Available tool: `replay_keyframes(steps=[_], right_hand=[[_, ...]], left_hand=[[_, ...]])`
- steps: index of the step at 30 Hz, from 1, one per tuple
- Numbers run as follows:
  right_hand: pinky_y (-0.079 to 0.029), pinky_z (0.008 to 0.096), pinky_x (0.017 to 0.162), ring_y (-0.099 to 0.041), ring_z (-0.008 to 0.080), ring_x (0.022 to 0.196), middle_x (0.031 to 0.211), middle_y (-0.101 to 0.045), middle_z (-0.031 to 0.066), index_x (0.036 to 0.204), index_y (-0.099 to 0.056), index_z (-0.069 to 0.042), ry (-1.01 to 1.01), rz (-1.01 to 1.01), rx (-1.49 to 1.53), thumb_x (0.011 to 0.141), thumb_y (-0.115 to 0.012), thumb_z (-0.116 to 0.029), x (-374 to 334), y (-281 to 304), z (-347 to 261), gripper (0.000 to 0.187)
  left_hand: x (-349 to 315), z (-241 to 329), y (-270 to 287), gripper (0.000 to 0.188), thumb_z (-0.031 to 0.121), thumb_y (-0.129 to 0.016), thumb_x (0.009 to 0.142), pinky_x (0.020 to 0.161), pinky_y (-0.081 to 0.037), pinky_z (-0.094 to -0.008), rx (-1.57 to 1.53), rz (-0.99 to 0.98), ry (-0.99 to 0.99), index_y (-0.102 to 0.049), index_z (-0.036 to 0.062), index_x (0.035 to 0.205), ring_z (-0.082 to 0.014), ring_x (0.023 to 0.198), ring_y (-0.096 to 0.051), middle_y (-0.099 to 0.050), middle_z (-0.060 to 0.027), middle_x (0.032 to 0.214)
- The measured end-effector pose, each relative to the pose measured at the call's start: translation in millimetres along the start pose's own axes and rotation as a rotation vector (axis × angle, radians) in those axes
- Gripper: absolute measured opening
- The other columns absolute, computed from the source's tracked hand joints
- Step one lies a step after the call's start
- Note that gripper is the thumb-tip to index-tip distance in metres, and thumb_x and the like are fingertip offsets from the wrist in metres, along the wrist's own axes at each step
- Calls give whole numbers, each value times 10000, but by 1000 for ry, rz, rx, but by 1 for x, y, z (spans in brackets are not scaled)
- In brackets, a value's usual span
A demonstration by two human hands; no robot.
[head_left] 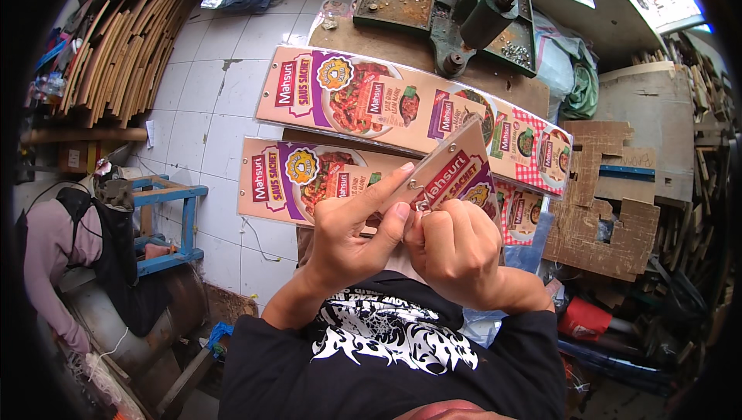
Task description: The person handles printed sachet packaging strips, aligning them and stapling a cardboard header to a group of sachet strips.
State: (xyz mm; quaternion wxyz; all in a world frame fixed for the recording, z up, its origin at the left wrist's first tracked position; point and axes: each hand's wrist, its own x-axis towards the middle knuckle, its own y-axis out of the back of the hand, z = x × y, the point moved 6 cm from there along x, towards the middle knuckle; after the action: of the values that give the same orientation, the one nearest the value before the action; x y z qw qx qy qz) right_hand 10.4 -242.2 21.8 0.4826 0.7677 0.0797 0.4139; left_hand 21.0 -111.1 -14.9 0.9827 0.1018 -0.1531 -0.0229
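Note:
My left hand [340, 238] pinches the edge of a printed cardboard display strip [457, 169], tilted up in front of me, between thumb and fingers. Small metal hooks [416, 186] sit along that edge. Close beside the left thumb, my right hand [456, 246] is closed with its fingertips at one hook; the grip itself is partly hidden. Below the held piece lie two matching long printed strips, an upper one [301, 88] and a lower one [270, 180], with pinkish-tan ground, food pictures and eyelets near their left ends.
A green hand press [487, 22] stands on the wooden bench [332, 37], flanked by metal trays [390, 14] of small parts. Cut brown boards [603, 219] lean at the right. Stacked wood strips [127, 41] and a blue frame [188, 219] are at the left.

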Motion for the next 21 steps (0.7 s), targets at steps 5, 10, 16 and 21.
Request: replay_keyframes(steps=[5,10,16,21], right_hand=[[-398,320,502,-472,187,566,663,-405,54,723,-454,-67,-11,-96,-23,757,-637,-75,4,-3,-3,186],[-397,319,499,-467,186,559,654,-396,51,718,-449,-71,-29,-111,-25,754,-639,-72,5,-5,-4,194],[-396,324,486,-472,191,546,643,-398,51,696,-449,-76,-42,-73,37,736,-645,-58,9,-2,-2,201],[-393,334,476,-460,196,522,635,-398,50,677,-465,-78,-36,-15,48,702,-664,-52,9,2,5,202]], left_hand=[[-1,0,1,387,16,-630,859,558,-544,-283,28,24,-4,-636,-53,1240,-173,624,-713,-718,-178,782],[-1,0,1,382,22,-627,861,557,-544,-286,37,34,-6,-640,-50,1236,-175,620,-714,-720,-184,788],[-6,-9,1,381,21,-619,866,584,-549,-267,-19,37,32,-632,-63,1237,-161,642,-717,-726,-170,788],[-11,-24,-2,343,9,-612,894,708,-554,-226,-347,92,200,-625,-85,1223,-93,820,-690,-745,-133,929]])
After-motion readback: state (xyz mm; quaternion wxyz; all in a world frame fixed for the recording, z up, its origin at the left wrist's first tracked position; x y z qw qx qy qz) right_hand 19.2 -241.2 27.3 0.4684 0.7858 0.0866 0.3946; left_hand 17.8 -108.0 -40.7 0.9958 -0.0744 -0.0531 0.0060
